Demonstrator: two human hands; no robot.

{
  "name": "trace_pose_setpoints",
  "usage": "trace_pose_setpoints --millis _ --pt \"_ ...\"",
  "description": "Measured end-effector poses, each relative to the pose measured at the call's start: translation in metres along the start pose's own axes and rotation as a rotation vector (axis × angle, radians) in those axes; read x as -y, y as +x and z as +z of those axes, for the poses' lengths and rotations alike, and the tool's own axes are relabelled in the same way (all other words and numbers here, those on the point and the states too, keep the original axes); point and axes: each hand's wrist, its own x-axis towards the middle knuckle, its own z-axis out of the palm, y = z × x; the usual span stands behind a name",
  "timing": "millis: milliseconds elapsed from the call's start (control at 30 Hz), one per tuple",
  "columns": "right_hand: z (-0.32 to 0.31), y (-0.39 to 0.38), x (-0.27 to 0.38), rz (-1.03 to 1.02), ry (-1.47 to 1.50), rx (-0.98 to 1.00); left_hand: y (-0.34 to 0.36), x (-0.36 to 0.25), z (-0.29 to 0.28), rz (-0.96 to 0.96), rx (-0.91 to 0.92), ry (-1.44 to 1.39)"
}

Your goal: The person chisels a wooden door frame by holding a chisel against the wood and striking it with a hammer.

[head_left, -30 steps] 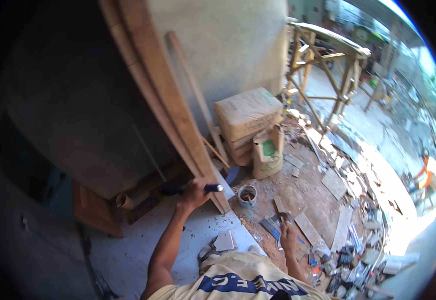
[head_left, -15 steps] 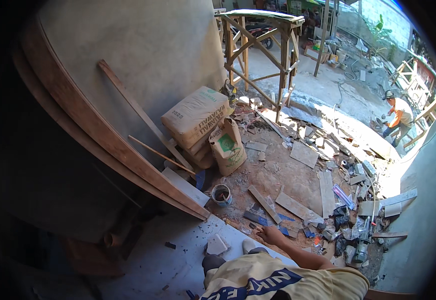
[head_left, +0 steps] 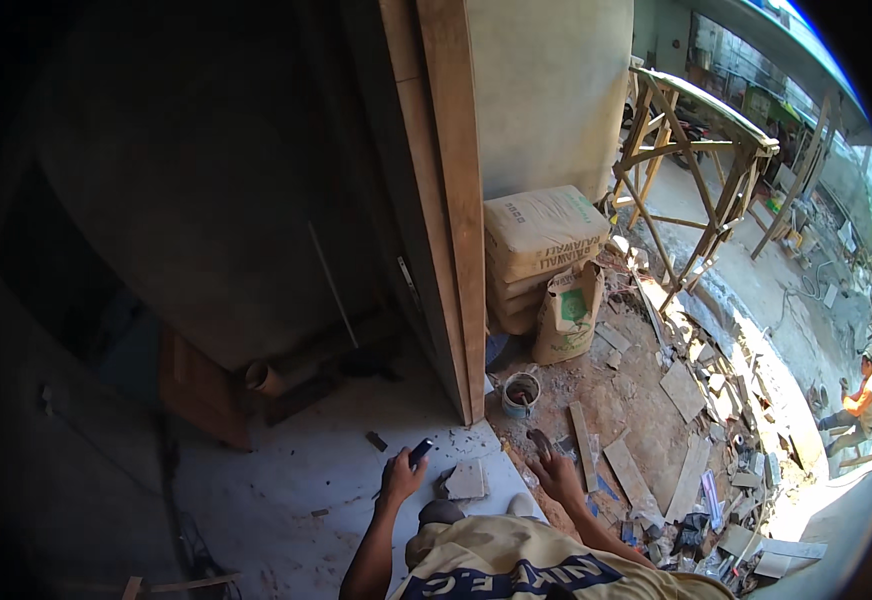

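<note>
My left hand is closed around a short, dark blue handle-like object with a pale end, above the pale floor. On the right, my right hand grips a dark, hammer-like tool; its exact shape is hard to make out. Between the hands a broken whitish block lies on the floor near my feet. A small dark piece rests on the floor beyond my left hand. Ahead of my right hand stands a bucket with something inside.
A wooden door frame rises ahead. Beyond it are stacked cement bags and an opened bag. Boards and rubble cover the ground at right, near a wooden scaffold. Another person sits at far right.
My view has swung left, so the doorway and bags sit farther right. My left hand has come into view with the dark blue object. My right hand still holds its tool.
</note>
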Motion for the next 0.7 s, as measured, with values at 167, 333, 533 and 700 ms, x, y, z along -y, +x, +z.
trace_pose_setpoints --millis 167,333,533,700 --pt "0.035 0.027 0.076 -0.212 0.149 -0.082 0.03 -0.087 -0.026 0.353 0.345 0.155" --pt "0.028 0.025 0.153 -0.053 0.154 -0.004 0.037 -0.126 -0.052 0.629 0.413 0.023" --pt "0.003 0.015 0.206 -0.228 0.586 -0.31 0.078 -0.185 -0.106 0.994 0.151 0.069" --pt "-0.031 0.019 0.251 -0.316 0.966 -0.434 0.114 -0.256 -0.18 1.194 -0.05 0.17"
